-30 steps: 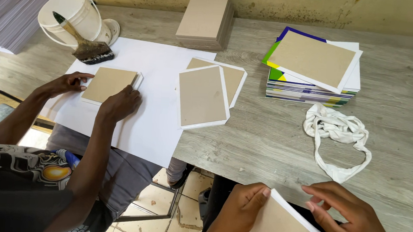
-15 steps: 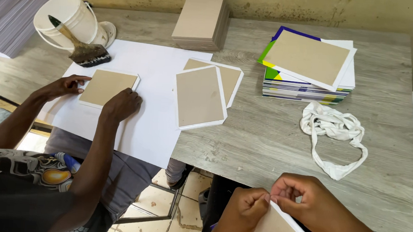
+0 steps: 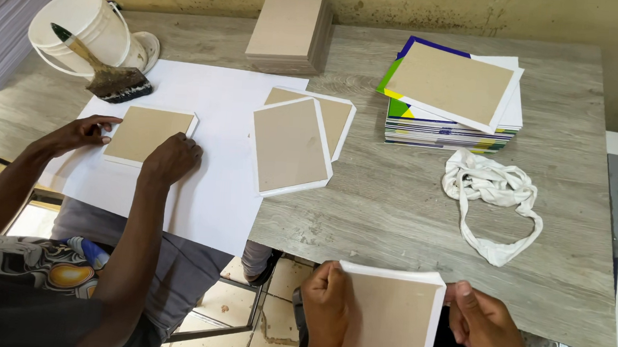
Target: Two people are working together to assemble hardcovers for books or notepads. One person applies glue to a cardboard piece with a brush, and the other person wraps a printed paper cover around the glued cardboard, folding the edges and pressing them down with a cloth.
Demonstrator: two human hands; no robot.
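While a co-worker's hands (image 3: 172,158) press a board at left, left hand (image 3: 327,298) and right hand (image 3: 483,325) grasp a brown-faced booklet (image 3: 388,318) at the frame's bottom.

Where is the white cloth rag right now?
In the head view, the white cloth rag lies on the table's right side, just below the stack of booklets.

tan board (image 3: 389,317) edged white – grey woodgrain table (image 3: 408,202), white rag (image 3: 492,197), white bucket (image 3: 80,23).
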